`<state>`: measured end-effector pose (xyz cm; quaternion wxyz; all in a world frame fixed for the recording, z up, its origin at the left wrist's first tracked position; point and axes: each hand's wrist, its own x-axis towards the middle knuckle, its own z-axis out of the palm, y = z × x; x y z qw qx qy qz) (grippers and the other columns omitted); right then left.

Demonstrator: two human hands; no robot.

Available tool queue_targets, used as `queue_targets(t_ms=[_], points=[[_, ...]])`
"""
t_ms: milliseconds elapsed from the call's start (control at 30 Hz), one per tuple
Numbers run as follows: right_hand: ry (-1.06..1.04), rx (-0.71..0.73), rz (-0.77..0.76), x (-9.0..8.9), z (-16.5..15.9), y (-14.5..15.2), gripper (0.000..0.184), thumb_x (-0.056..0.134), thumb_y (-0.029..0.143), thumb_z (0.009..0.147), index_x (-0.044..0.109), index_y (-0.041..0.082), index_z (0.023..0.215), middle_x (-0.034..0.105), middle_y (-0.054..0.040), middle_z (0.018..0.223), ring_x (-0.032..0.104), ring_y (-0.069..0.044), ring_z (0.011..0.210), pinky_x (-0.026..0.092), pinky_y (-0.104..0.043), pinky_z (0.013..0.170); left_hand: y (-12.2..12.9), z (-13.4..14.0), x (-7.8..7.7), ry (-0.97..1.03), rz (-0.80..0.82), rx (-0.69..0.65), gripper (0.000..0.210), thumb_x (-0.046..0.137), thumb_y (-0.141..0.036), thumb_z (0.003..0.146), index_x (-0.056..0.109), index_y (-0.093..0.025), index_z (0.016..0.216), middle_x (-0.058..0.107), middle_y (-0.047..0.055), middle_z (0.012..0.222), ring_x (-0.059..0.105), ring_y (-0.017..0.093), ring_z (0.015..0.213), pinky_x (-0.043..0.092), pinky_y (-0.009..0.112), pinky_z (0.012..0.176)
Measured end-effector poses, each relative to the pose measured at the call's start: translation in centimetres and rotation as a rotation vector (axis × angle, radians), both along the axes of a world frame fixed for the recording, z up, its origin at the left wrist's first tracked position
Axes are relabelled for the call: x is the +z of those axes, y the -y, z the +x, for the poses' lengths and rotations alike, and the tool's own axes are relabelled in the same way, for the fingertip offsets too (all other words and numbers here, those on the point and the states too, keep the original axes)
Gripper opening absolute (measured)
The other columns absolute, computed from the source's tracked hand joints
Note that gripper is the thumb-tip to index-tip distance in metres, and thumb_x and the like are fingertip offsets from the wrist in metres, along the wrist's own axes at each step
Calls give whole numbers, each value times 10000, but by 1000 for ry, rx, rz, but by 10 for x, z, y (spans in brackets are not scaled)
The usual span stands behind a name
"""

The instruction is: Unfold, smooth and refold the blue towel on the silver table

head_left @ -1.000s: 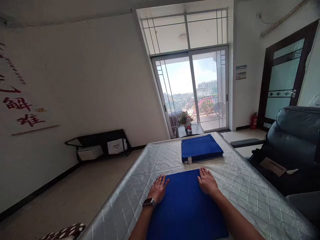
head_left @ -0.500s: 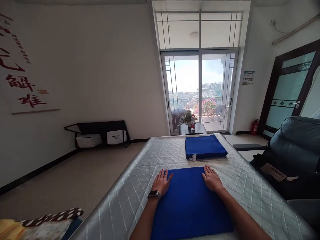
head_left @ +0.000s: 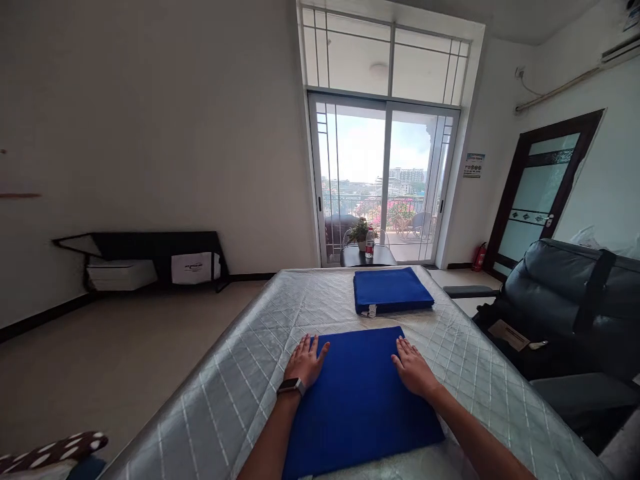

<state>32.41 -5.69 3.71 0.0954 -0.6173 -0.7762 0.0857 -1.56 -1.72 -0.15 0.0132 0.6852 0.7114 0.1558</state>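
Note:
A flat blue fabric piece (head_left: pixel 360 400), folded into a rectangle, lies before me on a quilted silver-grey mattress (head_left: pixel 240 373). My left hand (head_left: pixel 305 363), with a watch on its wrist, rests palm down on the far left edge of the fabric, thumb spread. On the far right edge lies my right hand (head_left: pixel 414 367), likewise palm down with its fingers stretched out. Neither hand grips anything. Just beyond, a thicker folded blue stack (head_left: pixel 393 291) with a white tag (head_left: pixel 371 311) sits on the mattress.
A black armchair (head_left: pixel 565 307) holding a brown flat item (head_left: pixel 509 335) stands at the right. Behind the mattress, a small table (head_left: pixel 367 257) bears a plant and a bottle (head_left: pixel 369 243). Along the left wall sits a black frame (head_left: pixel 150 243) with white packages. Spotted cloth (head_left: pixel 60 452) lies at lower left.
The camera view has turned slightly to the right, so the scene shifts left. Both hands stay flat on the edges of the blue fabric, with little change against it.

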Motion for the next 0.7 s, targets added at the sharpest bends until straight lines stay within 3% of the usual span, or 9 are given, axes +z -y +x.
queue_targets(t_ms=[233,400,467,567,700], points=[[-21,-20,-72,-5,-2,14,732,150,497,1016,148,61,1604,94,-99,1688,44,-189,1558,49,-374,1254,0,0,-1,-28,19,-8,819,192,-662,985,387,-84,1531,353,219,1627,326,334,1514,324,515,1213],[-36,-10,-75,-2,-2,14,725,144,479,1018,156,45,1599,85,-108,1686,47,-195,1558,42,-373,1255,5,3,7,-83,95,101,746,260,-618,994,433,-110,1512,419,189,1603,358,327,1499,332,510,1219],[-48,-11,-72,-2,-2,14,719,145,471,1020,166,41,1596,86,-112,1685,51,-200,1558,44,-380,1256,11,13,13,-104,130,85,743,257,-606,999,459,-88,1493,432,196,1595,363,326,1498,321,495,1231],[-63,-17,-52,-4,-2,14,707,159,454,1021,180,41,1594,102,-120,1682,67,-210,1557,57,-397,1258,26,55,20,-108,143,-51,736,246,-608,1006,485,-97,1479,460,176,1582,395,309,1483,338,456,1230],[-60,-7,-16,-12,2,12,675,187,400,1020,198,41,1592,133,-134,1673,92,-225,1555,94,-416,1258,50,145,18,-98,113,-361,657,219,-548,1032,376,-172,1547,406,112,1625,346,255,1511,335,459,1238]])
